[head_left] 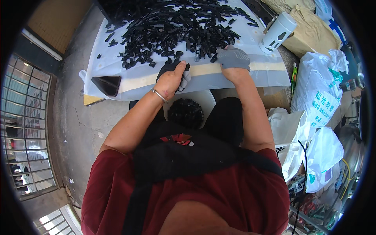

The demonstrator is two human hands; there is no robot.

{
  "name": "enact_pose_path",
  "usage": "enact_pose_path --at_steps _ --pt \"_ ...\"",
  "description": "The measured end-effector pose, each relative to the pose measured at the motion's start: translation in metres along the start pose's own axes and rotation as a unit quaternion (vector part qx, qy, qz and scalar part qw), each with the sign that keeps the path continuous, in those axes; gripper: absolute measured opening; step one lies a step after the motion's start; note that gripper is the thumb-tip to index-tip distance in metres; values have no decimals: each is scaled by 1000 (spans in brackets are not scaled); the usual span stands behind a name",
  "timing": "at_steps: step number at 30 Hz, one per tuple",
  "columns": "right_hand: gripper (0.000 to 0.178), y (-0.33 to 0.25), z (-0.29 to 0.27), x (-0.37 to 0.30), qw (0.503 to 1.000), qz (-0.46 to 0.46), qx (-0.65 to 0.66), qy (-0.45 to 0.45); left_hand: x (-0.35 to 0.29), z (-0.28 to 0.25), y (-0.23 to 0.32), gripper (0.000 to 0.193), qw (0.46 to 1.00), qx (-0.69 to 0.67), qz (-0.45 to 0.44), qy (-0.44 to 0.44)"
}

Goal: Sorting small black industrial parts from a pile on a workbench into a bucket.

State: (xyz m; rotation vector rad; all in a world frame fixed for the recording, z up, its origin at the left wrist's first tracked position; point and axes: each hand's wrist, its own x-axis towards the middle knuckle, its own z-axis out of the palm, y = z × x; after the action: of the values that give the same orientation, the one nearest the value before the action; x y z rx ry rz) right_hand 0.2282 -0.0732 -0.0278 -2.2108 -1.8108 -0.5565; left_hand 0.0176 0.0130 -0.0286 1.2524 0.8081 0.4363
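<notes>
A wide heap of small black plastic pieces (168, 35) spreads over the sheet-covered table (133, 80). My left hand (172, 78), in a black and grey glove and with a bangle at the wrist, is closed at the table's near edge. Dark material shows by its thumb, but I cannot make out what it holds. At the heap's near right edge, my right hand (234, 59) wears a grey glove. Its fingers curl down, and a black piece (214, 58) lies against them. What those fingers grip is hidden. Below the edge, between my legs, a white bucket (210, 100) contains black pieces (185, 113).
A black phone (107, 85) lies at the table's near left. On the right side stands a light grey tumbler (278, 33). White sacks (317, 88) and plastic bags (323, 156) crowd the floor to the right. A barred window (27, 125) is on the left.
</notes>
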Motion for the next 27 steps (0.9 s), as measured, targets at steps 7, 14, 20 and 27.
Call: enact_pose_path --at_steps 7,14,20,27 --pt "19 -34 -25 -15 996 -56 33 66 -8 -16 -2 51 986 139 88 11" --pt "23 -84 -47 -41 945 26 324 43 -13 -28 -5 58 962 263 66 -22" --pt "24 -92 -40 -44 916 48 397 25 -41 -12 18 48 941 295 166 -14" --pt "24 -87 -28 -54 866 13 496 65 -43 -17 14 42 931 306 198 -38"
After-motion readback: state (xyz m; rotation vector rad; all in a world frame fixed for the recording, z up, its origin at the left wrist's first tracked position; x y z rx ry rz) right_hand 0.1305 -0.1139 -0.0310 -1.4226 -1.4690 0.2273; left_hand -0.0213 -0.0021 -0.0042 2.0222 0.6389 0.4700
